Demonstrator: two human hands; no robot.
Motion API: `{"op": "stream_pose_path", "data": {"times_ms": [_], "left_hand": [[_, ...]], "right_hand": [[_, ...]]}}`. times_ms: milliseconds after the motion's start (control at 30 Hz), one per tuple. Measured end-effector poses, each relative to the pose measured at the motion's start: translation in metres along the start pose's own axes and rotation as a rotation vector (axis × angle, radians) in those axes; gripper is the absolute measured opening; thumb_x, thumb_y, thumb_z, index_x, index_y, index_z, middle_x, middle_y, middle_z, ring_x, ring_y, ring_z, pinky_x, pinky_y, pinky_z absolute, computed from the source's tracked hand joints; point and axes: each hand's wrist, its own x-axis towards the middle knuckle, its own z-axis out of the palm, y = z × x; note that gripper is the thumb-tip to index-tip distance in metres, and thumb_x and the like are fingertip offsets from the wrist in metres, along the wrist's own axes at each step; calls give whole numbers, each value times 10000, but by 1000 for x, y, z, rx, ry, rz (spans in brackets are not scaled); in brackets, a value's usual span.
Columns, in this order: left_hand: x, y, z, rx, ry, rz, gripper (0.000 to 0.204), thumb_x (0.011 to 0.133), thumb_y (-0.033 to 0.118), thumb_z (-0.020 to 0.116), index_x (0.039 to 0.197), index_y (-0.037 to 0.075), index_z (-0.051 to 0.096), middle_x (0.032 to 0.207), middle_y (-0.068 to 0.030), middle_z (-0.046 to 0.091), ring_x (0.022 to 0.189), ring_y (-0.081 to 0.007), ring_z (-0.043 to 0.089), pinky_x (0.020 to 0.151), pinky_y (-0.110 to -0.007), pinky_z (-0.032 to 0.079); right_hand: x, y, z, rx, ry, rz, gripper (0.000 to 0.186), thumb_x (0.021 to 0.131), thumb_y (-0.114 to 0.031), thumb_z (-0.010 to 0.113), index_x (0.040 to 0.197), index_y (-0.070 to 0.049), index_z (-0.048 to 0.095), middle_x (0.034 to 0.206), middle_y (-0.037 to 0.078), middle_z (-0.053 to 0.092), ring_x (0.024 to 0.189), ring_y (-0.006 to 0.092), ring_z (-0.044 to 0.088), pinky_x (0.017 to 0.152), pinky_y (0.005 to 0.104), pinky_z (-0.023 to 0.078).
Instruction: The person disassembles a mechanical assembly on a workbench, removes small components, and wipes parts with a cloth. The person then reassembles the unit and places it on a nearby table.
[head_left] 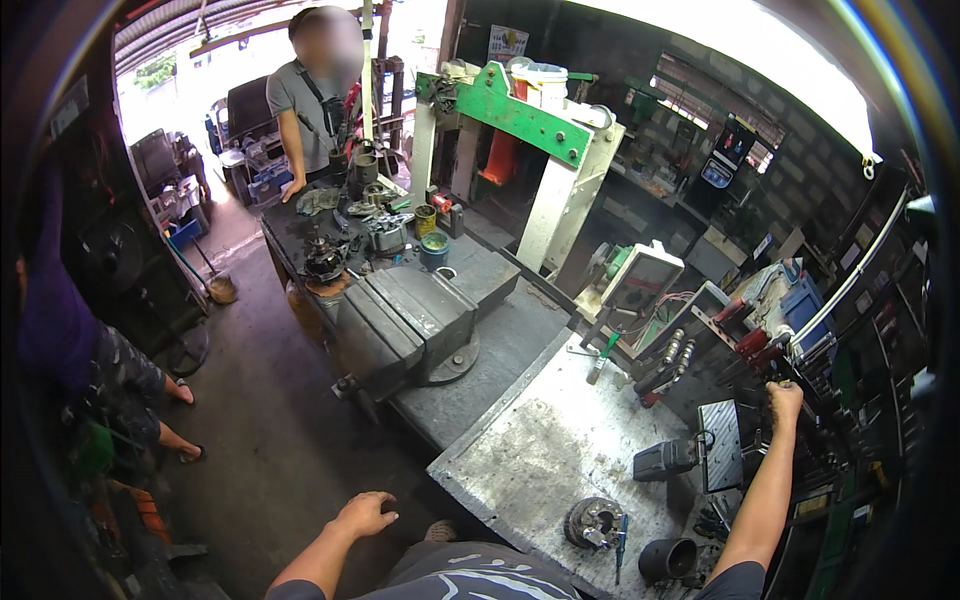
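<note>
My right hand is stretched out to the tool rack on the right wall, its fingers closed; what they hold, if anything, is hidden. Low over the floor beside the bench, my left hand hangs with its fingers loosely apart and nothing in it. On the metal-topped bench in front of me sits a round, toothed metal part. A screwdriver with a blue handle lies against its right side. Nearby are a dark cylindrical cup and a dark grey block-shaped object beside a ribbed metal plate.
A large bench vise stands beyond my bench, with a dismantled part and cans behind it. A green-handled tool lies at the bench's far edge. One person leans on the far table; another is at far left.
</note>
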Motion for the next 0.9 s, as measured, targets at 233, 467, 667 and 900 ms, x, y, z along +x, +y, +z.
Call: {"op": "stream_pose_path", "data": {"times_ms": [233, 467, 667, 900], "left_hand": [[2, 6, 20, -25, -61, 1, 546, 970, 385, 763, 1420, 82, 706, 1407, -211, 719, 1360, -384, 647, 1172, -475, 501], [7, -3, 42, 3, -68, 52, 544, 970, 391, 764, 1416, 85, 708, 1417, -213, 713, 1371, -386, 639, 1177, -483, 497], [2, 6, 30, 17, -75, 23, 534, 972, 389, 764, 1410, 87, 713, 1410, -210, 718, 1365, -385, 644, 1175, -481, 498], [0, 15, 13, 52, -18, 9, 533, 966, 377, 771, 1392, 61, 717, 1404, -202, 724, 1354, -384, 651, 1170, -471, 504]], "right_hand": [[-9, -26, -10, -498, 145, -303, 218, 864, -85, 808, 1045, 35, 801, 1008, 273, 794, 1007, 432, 779, 903, 491, 593], [-44, -24, -2, -503, 248, -533, 180, 952, -34, 742, 1096, 61, 793, 1048, 234, 709, 994, 422, 697, 900, 491, 556], [-43, 2, 9, -310, 362, -615, 161, 952, -34, 737, 1080, 49, 788, 1042, 220, 703, 979, 413, 692, 883, 485, 549], [-54, -7, 6, -417, 349, -661, 226, 971, -52, 723, 1180, 30, 744, 1144, 220, 702, 1068, 423, 691, 930, 498, 552]]}}
